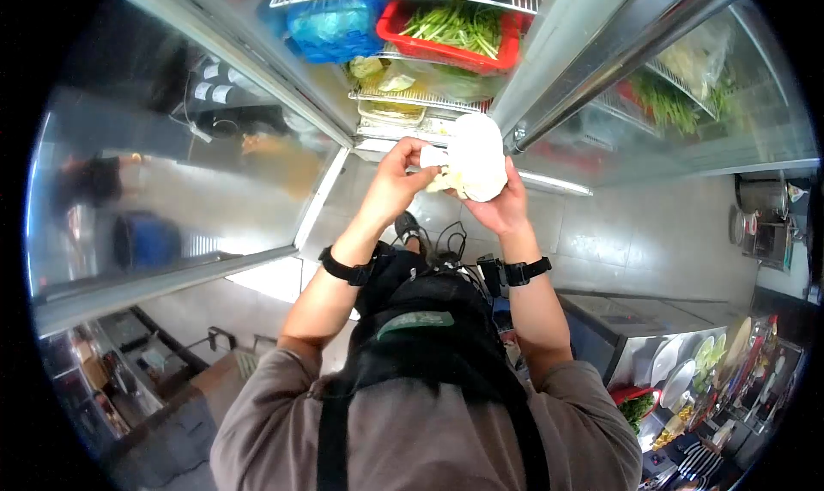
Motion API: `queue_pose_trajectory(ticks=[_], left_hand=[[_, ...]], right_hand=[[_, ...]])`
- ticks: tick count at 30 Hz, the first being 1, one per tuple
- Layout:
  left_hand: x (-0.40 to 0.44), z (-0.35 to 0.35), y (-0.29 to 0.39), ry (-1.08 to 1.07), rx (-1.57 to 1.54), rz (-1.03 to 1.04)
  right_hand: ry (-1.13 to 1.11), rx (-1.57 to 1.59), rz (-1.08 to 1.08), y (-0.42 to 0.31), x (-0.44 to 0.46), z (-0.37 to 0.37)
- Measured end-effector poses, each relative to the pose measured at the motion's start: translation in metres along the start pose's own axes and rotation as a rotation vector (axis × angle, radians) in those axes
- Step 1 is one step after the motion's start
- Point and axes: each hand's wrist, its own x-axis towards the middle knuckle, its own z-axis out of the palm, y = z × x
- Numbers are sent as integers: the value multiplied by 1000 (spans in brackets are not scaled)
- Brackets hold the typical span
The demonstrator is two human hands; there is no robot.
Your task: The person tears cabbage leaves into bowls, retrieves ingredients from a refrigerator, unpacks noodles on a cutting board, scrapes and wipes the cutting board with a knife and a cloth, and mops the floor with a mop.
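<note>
In front of the fridge shelves, my right hand point(502, 203) supports a pale vegetable head, probably a cabbage point(476, 156), from below and its right side. Bright light washes out its surface, so the leaf detail is lost. My left hand point(402, 180) is closed at the left side of the head, thumb and fingers pinching a yellowish leaf edge point(440, 180). Whether that leaf is torn loose or still attached, I cannot tell.
A glass door point(197, 173) stands open at left. On the shelves are a red basket point(515, 49) of green stalks, a blue plastic bag point(335, 29) and bagged vegetables point(455, 81). At lower right stands a steel counter point(592, 324) with plates point(678, 381). Cables point(455, 238) hang near my legs.
</note>
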Motion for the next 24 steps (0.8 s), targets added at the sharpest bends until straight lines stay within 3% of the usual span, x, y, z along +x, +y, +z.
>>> queue_pose_trajectory(ticks=[5,9,11,15,17,18,20,22,24], left_hand=[[-6,-14,-1,-118,-88,-70],[-15,-2,17,-110,-143,-8],[-14,1,14,-188,89,92],[-19,10,20,-120,189,114],[-25,21,43,43,656,481],[-26,23,42,35,657,482],[-24,25,40,-63,634,463],[-17,20,34,-29,608,483],[-12,13,31,-157,379,447]], right_hand=[[19,-55,-71,0,-4,2],[-29,-144,-60,-1,-5,-5],[7,-229,-90,1,-5,-5],[110,-584,-176,2,-3,16],[118,-684,-187,2,1,11],[125,-784,-190,3,1,9],[111,-609,-159,1,-3,8],[93,-435,-129,-2,-5,7],[33,-347,-100,-6,-6,9]])
